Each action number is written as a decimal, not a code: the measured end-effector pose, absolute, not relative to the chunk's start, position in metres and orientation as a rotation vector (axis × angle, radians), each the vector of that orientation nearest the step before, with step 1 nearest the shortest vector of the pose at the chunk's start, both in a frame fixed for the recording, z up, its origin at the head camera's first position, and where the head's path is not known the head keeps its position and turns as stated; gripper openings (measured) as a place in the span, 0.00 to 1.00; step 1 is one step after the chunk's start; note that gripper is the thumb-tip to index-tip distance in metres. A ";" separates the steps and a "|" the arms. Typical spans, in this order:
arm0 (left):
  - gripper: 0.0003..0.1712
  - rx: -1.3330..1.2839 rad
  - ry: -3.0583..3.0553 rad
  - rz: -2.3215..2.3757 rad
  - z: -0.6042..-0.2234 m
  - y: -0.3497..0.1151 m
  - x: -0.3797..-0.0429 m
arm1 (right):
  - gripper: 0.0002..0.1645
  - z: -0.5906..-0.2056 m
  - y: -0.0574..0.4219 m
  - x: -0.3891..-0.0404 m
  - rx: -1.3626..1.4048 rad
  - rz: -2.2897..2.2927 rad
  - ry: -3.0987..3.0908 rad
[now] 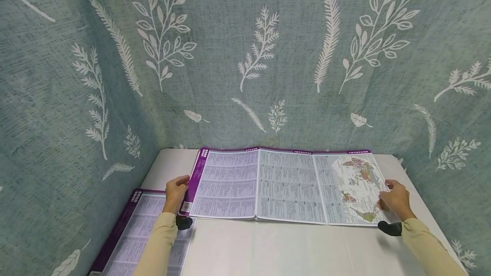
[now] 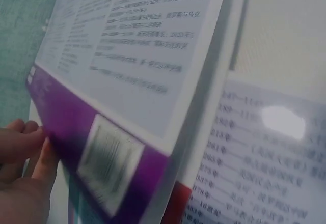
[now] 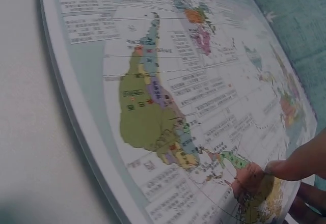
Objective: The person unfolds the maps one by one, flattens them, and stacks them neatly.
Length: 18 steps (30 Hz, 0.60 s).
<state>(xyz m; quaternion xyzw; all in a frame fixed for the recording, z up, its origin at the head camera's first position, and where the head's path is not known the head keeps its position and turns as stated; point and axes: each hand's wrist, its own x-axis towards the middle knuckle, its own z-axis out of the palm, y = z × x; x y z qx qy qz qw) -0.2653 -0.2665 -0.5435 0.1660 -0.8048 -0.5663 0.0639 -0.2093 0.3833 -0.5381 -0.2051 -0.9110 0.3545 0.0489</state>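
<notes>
A long fold-out chart point(image 1: 287, 186) with three printed panels spans the back of the table. My left hand point(image 1: 176, 193) pinches its purple left border, where a barcode point(image 2: 109, 158) shows near the corner. At the other end my right hand point(image 1: 397, 199) grips the right edge, thumb on top of the world map point(image 3: 147, 102) and fingers under the sheet. In the left wrist view the chart's layers part slightly at the near edge. A second purple-edged chart point(image 1: 147, 225) lies at the front left, partly hidden beneath my left forearm.
The white table point(image 1: 299, 250) reaches toward me in front of the chart. A grey-green cloth point(image 1: 245, 54) with white leaf patterns hangs behind and along both sides. Dark wrist straps point(image 1: 390, 228) show below the hands.
</notes>
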 end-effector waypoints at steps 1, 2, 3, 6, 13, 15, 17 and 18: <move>0.24 0.500 -2.442 -1.715 -0.544 -0.267 -0.265 | 0.34 -0.539 0.383 -0.209 -0.626 1.076 -2.775; 0.24 0.497 -2.455 -1.716 -0.544 -0.268 -0.265 | 0.34 -0.539 0.382 -0.208 -0.625 1.075 -2.777; 0.25 0.498 -2.465 -1.719 -0.544 -0.269 -0.264 | 0.35 -0.539 0.381 -0.208 -0.627 1.076 -2.780; 0.25 0.496 -2.477 -1.716 -0.544 -0.271 -0.265 | 0.36 -0.538 0.380 -0.207 -0.629 1.073 -2.799; 0.20 0.455 -2.477 -1.729 -0.541 -0.275 -0.262 | 0.31 -0.535 0.380 -0.206 -0.581 1.109 -2.807; 0.20 0.452 -2.487 -1.735 -0.540 -0.276 -0.261 | 0.29 -0.534 0.380 -0.206 -0.550 1.113 -2.805; 0.20 0.456 -2.491 -1.747 -0.538 -0.276 -0.260 | 0.28 -0.532 0.379 -0.205 -0.524 1.130 -2.802; 0.20 0.457 -2.496 -1.748 -0.537 -0.276 -0.259 | 0.28 -0.531 0.379 -0.205 -0.512 1.145 -2.800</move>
